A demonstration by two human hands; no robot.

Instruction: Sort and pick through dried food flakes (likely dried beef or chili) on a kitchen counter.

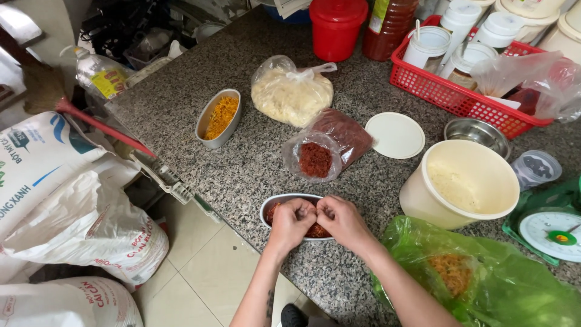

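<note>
Far left: white woven sacks (72, 224) slump on the tiled floor beside the counter (254, 175), with a plastic bottle (100, 75) lying above them.
Back-left dish: an oval metal dish (218, 117) with orange shreds sits well apart from the hands.
Middle bags: a clear bag of pale shreds (290, 94) lies behind a clear bag of red-brown shreds (321, 154).
Near dish: a second oval metal dish (294, 216) sits at the counter's front edge, partly filled with the red-brown shreds, right beneath both hands.
Left hand (293, 221): curled almost closed over the dish, fingertips pinched on what seems to be a small clump of shreds, though the fingers hide it.
Right hand (343, 221): likewise curled narrow, knuckles touching the left hand, sharing the same pinch.
Step in hand: judging from this, the shreds are being teased apart or pressed into the near dish.
Next move calls for: a gentle pull or press kept low over the dish so nothing spills onto the counter.
Right side: a white round lid (396, 135), a cream tub (463, 184), a green bag (478, 278), a red basket (460, 97) of jars, and a scale (552, 233).
</note>
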